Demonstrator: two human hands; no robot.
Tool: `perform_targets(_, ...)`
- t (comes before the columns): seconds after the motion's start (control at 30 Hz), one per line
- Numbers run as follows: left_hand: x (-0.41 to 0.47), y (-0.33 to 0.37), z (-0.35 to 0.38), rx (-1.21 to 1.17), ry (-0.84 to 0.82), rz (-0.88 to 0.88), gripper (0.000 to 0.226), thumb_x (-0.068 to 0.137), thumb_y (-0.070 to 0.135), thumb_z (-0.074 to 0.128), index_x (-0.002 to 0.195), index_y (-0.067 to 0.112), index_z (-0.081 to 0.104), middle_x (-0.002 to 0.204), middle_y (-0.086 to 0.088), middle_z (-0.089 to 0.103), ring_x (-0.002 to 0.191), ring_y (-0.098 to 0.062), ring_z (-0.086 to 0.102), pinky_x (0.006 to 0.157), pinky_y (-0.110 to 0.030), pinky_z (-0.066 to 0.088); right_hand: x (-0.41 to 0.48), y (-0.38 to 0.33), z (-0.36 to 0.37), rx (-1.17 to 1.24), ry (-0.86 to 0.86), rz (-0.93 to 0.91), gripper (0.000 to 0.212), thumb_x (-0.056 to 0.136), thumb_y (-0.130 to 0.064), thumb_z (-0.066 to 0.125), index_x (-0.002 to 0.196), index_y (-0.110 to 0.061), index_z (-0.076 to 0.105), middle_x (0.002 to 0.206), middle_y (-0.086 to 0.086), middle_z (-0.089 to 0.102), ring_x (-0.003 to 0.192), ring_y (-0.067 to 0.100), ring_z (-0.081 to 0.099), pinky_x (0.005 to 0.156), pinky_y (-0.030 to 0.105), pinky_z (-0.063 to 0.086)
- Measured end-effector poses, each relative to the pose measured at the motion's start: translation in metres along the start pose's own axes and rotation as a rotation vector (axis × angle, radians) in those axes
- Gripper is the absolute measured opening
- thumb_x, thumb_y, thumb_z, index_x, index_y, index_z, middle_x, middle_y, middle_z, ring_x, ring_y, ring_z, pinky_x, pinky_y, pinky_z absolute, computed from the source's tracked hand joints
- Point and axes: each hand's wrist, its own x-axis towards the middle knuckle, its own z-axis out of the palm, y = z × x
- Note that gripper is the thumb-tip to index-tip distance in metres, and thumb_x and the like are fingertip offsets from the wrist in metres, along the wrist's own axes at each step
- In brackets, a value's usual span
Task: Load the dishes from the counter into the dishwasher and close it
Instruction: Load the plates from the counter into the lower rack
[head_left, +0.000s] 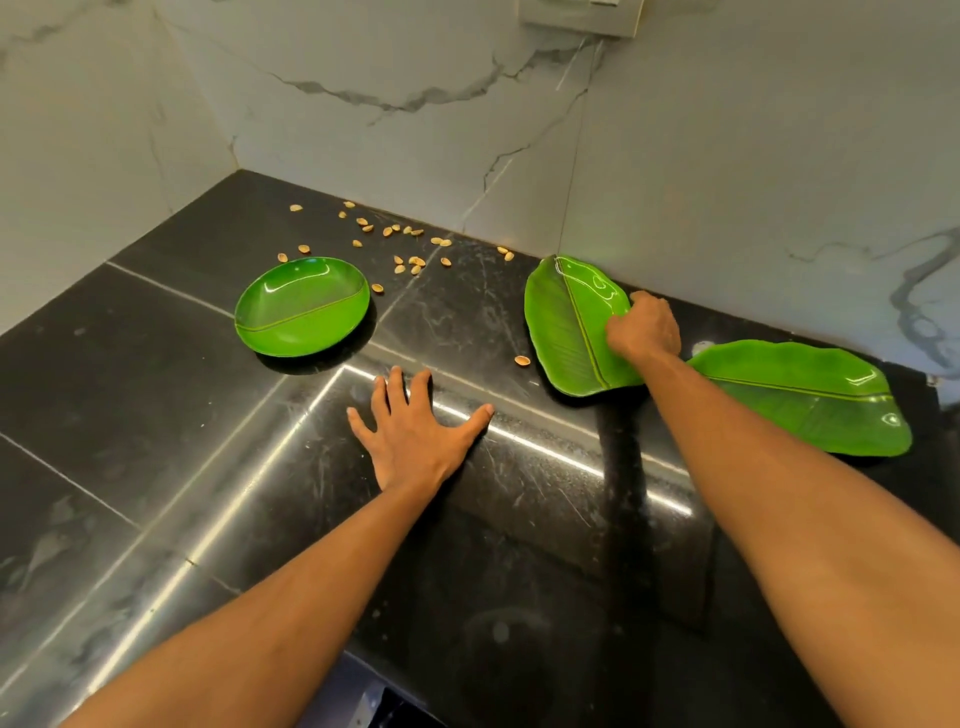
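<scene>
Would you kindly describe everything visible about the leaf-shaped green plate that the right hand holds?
The leaf-shaped plate is glossy green, plastic-looking, with a midrib line and fine veins on one half. It sits empty on the black counter by the marble wall, pointed tip toward the wall. The right hand grips its right edge.

Left hand (410, 441) and right hand (647, 327) are both bare, and behind each wrist runs a bare forearm (skin uncovered right down to the picture's lower edge).
</scene>
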Motion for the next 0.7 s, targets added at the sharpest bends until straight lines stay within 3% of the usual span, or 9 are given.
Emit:
perform_targets(0.13, -0.001, 0.0, 0.001, 0.009, -0.007, -0.009, 0.1, 0.066, 0.096, 0.034, 0.145, 0.035, 0.033, 0.162, 0.0, 0.017, 0.151, -0.022, 0.006, 0.117, -0.063, 0.002, -0.011, -0.006, -0.012, 0.19, -0.043, 0.023, 0.029, 0.086, -0.012, 0.056, 0.112, -0.011, 0.071, 0.118, 0.016, 0.068, 0.113, 0.037, 0.062, 0.09, 0.037, 0.049)
perform_targets(0.23, -0.001, -0.001, 0.003, 0.012, -0.012, 0.0, 0.101, 0.067, 0.095, 0.034, 0.146, 0.034, 0.032, 0.163, -0.001, 0.017, 0.151, -0.023, 0.005, 0.117, -0.063, 0.002, -0.035, -0.013, -0.025, 0.208, 0.031, -0.029, 0.027, 0.092, -0.015, 0.052, 0.115, -0.013, 0.067, 0.124, 0.014, 0.066, 0.116, 0.035, 0.059, 0.091, 0.036, 0.046)
perform_targets(0.3, -0.001, -0.001, 0.004, -0.003, -0.008, 0.011, 0.101, 0.066, 0.095, 0.034, 0.146, 0.033, 0.032, 0.162, -0.002, 0.017, 0.151, -0.024, 0.006, 0.116, -0.064, 0.002, -0.056, -0.007, -0.033, 0.253, 0.075, -0.061, 0.029, 0.094, -0.017, 0.05, 0.12, -0.017, 0.064, 0.127, 0.011, 0.064, 0.118, 0.033, 0.058, 0.095, 0.037, 0.044)
perform_targets(0.53, -0.005, -0.003, 0.003, -0.067, -0.004, 0.04, 0.092, 0.067, 0.089, 0.043, 0.138, 0.03, 0.043, 0.157, -0.005, 0.03, 0.149, -0.026, 0.017, 0.114, -0.065, 0.0, -0.158, 0.06, -0.053, 0.507, 0.148, -0.081, 0.019, 0.094, -0.015, 0.051, 0.109, -0.019, 0.062, 0.104, 0.004, 0.068, 0.096, 0.031, 0.063, 0.086, 0.048, 0.051)
perform_targets(0.6, -0.009, -0.007, 0.001, -0.172, 0.035, 0.083, 0.083, 0.072, 0.083, 0.048, 0.134, 0.027, 0.048, 0.145, -0.005, 0.044, 0.141, -0.026, 0.033, 0.116, -0.06, 0.007, -0.199, 0.083, -0.061, 0.51, 0.157, -0.046, 0.019, 0.094, -0.015, 0.052, 0.109, -0.02, 0.061, 0.104, 0.004, 0.068, 0.097, 0.031, 0.063, 0.088, 0.047, 0.05)
perform_targets(0.7, -0.026, -0.014, -0.002, -0.352, 0.069, 0.201, 0.069, 0.079, 0.071, 0.052, 0.125, 0.02, 0.058, 0.121, -0.008, 0.062, 0.117, -0.029, 0.056, 0.105, -0.05, 0.038, -0.261, 0.12, -0.076, 0.566, 0.165, -0.02, 0.019, 0.093, -0.014, 0.053, 0.107, -0.021, 0.063, 0.099, 0.001, 0.069, 0.092, 0.025, 0.064, 0.087, 0.045, 0.051)
